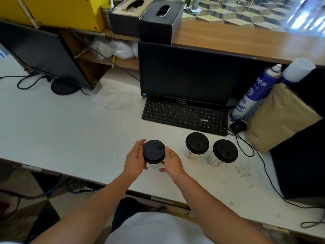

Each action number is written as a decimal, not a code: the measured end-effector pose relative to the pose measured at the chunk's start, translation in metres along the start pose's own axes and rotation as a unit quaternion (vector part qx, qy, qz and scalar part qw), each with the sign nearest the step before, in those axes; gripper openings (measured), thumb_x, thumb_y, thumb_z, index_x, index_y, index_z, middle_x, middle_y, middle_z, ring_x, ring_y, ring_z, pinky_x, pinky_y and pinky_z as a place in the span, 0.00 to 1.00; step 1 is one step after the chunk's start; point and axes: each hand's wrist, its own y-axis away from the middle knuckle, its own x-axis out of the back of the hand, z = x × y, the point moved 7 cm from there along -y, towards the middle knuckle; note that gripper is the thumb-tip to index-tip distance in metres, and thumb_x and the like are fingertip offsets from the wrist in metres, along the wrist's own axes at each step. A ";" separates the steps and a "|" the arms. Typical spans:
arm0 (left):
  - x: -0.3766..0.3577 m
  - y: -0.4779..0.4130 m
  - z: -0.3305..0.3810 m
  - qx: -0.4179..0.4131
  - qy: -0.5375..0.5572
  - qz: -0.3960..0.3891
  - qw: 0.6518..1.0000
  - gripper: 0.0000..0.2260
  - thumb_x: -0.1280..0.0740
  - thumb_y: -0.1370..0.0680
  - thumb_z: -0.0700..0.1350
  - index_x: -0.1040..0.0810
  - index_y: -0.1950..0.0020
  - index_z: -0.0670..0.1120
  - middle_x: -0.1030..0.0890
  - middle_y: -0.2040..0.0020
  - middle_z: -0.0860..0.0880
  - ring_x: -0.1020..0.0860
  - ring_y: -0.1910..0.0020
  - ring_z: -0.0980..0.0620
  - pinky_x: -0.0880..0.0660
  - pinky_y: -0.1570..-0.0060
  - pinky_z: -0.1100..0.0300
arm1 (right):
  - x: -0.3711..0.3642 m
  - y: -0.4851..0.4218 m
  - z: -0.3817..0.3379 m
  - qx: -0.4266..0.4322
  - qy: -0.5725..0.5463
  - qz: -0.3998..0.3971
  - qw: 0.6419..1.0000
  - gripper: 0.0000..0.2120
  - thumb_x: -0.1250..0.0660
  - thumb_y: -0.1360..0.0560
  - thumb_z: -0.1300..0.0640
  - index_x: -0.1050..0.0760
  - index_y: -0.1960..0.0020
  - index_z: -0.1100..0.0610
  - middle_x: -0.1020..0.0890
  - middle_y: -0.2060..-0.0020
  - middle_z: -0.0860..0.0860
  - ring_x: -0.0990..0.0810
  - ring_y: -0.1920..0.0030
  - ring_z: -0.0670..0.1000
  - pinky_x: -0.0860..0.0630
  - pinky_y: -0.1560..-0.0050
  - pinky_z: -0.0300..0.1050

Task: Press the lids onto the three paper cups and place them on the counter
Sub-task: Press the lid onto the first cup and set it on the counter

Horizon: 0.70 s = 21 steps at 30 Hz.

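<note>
Clearly the work centres on the third cup [153, 164], which stands on the white desk [70, 129] in front of the keyboard [184, 117] and to its left, close to the desk's near edge. A black lid [154, 151] sits on it, and both hands close around it. The left hand [135, 159] curls its fingers about the lid's left rim, thumb toward the near side; the right hand [173, 162] cups the right rim, fingers bent down along the cup wall. Whether the lid is fully snapped down cannot be told from this angle.

Two more lidded cups stand directly in front of the keyboard's right half: the middle cup [197, 143] nearer the keyboard, the right cup [225, 151] just beside it and a little further from the keyboard, apart from each other and from the hands.

By the look of it, the cup is thin paper and light, so it would likely dent or buckle if squeezed at mid-wall. Its rolled top rim, stiffened by the lid, is probably the firmest place to hold. The plastic lid looks smooth and may be slippery; pressing around its edge instead of at the centre should seat it evenly. If the cup holds liquid, which cannot be seen, tilting it risks a spill.

The wooden counter [246, 43] runs above and behind the monitor [193, 73], beyond the keyboard.
</note>
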 end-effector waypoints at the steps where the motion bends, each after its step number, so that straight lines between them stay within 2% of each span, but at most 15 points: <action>1: 0.000 0.000 0.003 -0.018 -0.008 -0.020 1.000 0.15 0.48 0.14 0.45 0.29 0.30 0.52 0.19 0.45 0.48 0.21 0.62 0.50 0.19 0.69 0.58 | 0.001 -0.001 -0.002 -0.006 -0.001 0.008 1.000 0.24 0.51 0.15 0.42 0.26 0.32 0.54 0.23 0.35 0.54 0.22 0.39 0.58 0.15 0.54 0.53; 4: -0.003 0.000 0.005 -0.017 0.001 -0.050 0.999 0.16 0.48 0.14 0.44 0.29 0.29 0.54 0.19 0.44 0.49 0.20 0.64 0.49 0.19 0.68 0.56 | 0.003 -0.004 -0.006 -0.055 -0.030 -0.009 0.998 0.24 0.50 0.16 0.40 0.26 0.32 0.52 0.23 0.36 0.54 0.21 0.40 0.59 0.15 0.54 0.56; 7: -0.002 -0.002 0.003 0.048 0.064 -0.022 0.997 0.15 0.48 0.14 0.47 0.25 0.34 0.53 0.19 0.45 0.46 0.20 0.65 0.49 0.19 0.66 0.54 | 0.002 0.002 -0.008 -0.087 -0.077 -0.064 0.991 0.24 0.50 0.16 0.41 0.28 0.29 0.51 0.25 0.36 0.50 0.21 0.44 0.56 0.16 0.49 0.57; 10: 0.001 -0.005 0.001 0.105 0.113 -0.005 0.988 0.14 0.45 0.15 0.48 0.20 0.42 0.49 0.18 0.48 0.44 0.23 0.65 0.51 0.18 0.63 0.53 | 0.002 0.007 -0.006 -0.095 -0.105 -0.110 0.984 0.24 0.48 0.16 0.40 0.29 0.28 0.52 0.25 0.38 0.48 0.22 0.43 0.57 0.17 0.47 0.57; 13: 0.006 -0.015 0.003 0.159 0.137 -0.007 0.978 0.15 0.43 0.16 0.51 0.20 0.43 0.46 0.20 0.54 0.45 0.26 0.65 0.51 0.21 0.63 0.55 | 0.004 0.010 -0.007 -0.089 -0.098 -0.132 0.982 0.25 0.46 0.18 0.37 0.28 0.30 0.52 0.23 0.40 0.50 0.23 0.41 0.57 0.18 0.46 0.56; 16: 0.010 -0.024 0.004 0.222 0.162 -0.034 0.961 0.15 0.43 0.16 0.52 0.20 0.46 0.46 0.20 0.53 0.46 0.30 0.66 0.51 0.23 0.61 0.55 | 0.007 0.010 -0.012 -0.065 -0.080 -0.158 0.982 0.24 0.41 0.19 0.37 0.26 0.30 0.49 0.22 0.39 0.51 0.23 0.40 0.56 0.20 0.43 0.55; 19: 0.013 -0.027 0.001 0.263 0.202 -0.038 0.943 0.14 0.40 0.17 0.52 0.20 0.52 0.45 0.23 0.62 0.46 0.33 0.70 0.51 0.29 0.73 0.61 | 0.006 0.012 -0.016 -0.024 -0.062 -0.196 0.978 0.21 0.34 0.20 0.45 0.28 0.27 0.44 0.21 0.37 0.49 0.22 0.38 0.54 0.22 0.40 0.54; 21: 0.014 -0.026 -0.005 0.288 0.236 -0.031 0.927 0.13 0.39 0.18 0.50 0.21 0.54 0.43 0.27 0.67 0.47 0.34 0.71 0.52 0.35 0.79 0.65 | 0.004 0.012 -0.015 0.003 -0.047 -0.198 0.979 0.25 0.31 0.21 0.53 0.31 0.25 0.44 0.20 0.36 0.49 0.21 0.37 0.53 0.23 0.39 0.54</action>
